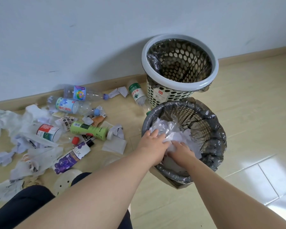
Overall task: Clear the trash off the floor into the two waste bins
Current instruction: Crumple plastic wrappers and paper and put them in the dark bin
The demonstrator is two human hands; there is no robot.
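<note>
Both hands reach into the near waste bin (220,146), a woven basket lined with a grey bag. My left hand (151,144) and my right hand (180,152) hold a bundle of crumpled white paper and clear plastic (168,129) inside its rim. The far bin (179,91), white with round holes and a dark liner, stands against the wall with little in it. Trash lies on the floor at the left: plastic bottles (68,104), a green bottle (89,130), a purple pouch (71,158), torn tissue (8,119).
A bottle with a green-and-white label (136,93) lies beside the far bin's base. My shoe (64,180) and dark trouser leg (23,205) are at the lower left. The wall and skirting run behind the bins. Bare tiled floor (254,113) spreads to the right.
</note>
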